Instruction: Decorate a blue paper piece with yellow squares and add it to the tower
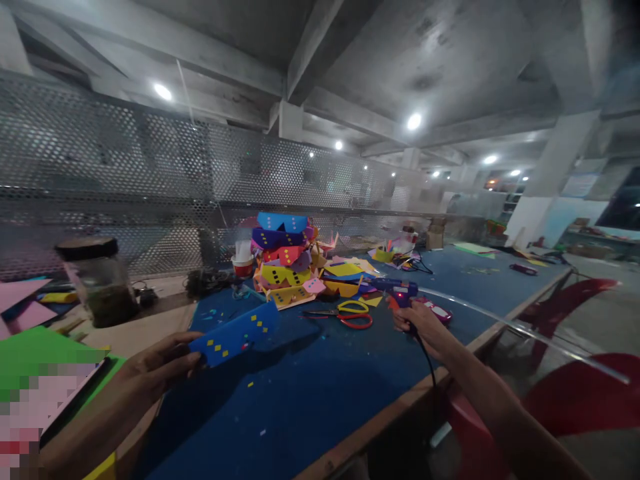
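Note:
My left hand (170,360) pinches the near end of a blue paper strip (235,337) dotted with small yellow squares. The strip is held tilted above the blue tabletop. Wrapped round the handle of a hot glue gun (397,288) is my right hand (417,321); a long clear glue stick (520,330) juts from the gun's back and a black cord hangs below. Between the hands lie scissors (355,315) with yellow and red handles. Behind them rises a stack of coloured paper bands (285,260) with stuck-on squares.
A dark-lidded jar (97,283) stands at left beside green paper (30,353). A pink phone-like object (436,310) lies behind my right hand. Perforated metal panels (125,167) border the table's back. Red chairs (590,393) stand at right.

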Demonstrator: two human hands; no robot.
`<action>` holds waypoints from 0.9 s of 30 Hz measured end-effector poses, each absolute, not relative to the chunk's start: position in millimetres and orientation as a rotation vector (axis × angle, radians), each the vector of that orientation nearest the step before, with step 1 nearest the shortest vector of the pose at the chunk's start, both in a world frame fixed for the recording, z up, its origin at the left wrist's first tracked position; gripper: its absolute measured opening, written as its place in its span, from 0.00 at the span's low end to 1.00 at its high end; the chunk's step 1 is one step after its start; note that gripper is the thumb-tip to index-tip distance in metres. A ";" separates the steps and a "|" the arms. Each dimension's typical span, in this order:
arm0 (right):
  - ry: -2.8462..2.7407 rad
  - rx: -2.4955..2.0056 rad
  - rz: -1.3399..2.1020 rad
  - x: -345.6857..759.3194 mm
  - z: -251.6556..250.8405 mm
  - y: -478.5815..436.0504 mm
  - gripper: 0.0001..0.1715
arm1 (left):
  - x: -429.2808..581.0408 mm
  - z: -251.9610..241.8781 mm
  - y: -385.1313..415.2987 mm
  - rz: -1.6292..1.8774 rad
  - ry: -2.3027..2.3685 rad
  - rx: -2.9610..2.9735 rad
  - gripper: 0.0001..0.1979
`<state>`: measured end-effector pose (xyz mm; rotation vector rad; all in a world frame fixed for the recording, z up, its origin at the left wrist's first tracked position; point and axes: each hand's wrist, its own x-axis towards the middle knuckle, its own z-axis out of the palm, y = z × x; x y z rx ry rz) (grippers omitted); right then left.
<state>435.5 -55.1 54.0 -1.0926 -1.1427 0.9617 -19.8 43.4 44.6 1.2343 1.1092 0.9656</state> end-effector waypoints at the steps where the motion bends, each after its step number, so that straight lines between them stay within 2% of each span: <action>1: -1.123 -1.075 0.983 433.9 55.2 -56.1 0.05 | -19.0 45.7 42.7 0.968 1.113 1.219 0.26; 11: -0.949 -1.085 1.099 433.2 54.6 -63.9 0.12 | -18.4 48.2 41.3 0.980 1.134 1.208 0.25; 21: -1.098 -1.098 1.088 431.5 55.4 -66.2 0.15 | -15.9 50.2 39.4 0.992 1.133 1.178 0.28; 27: -1.203 -1.220 0.952 438.0 44.5 -61.6 0.24 | -17.9 48.2 41.0 0.943 1.104 1.239 0.28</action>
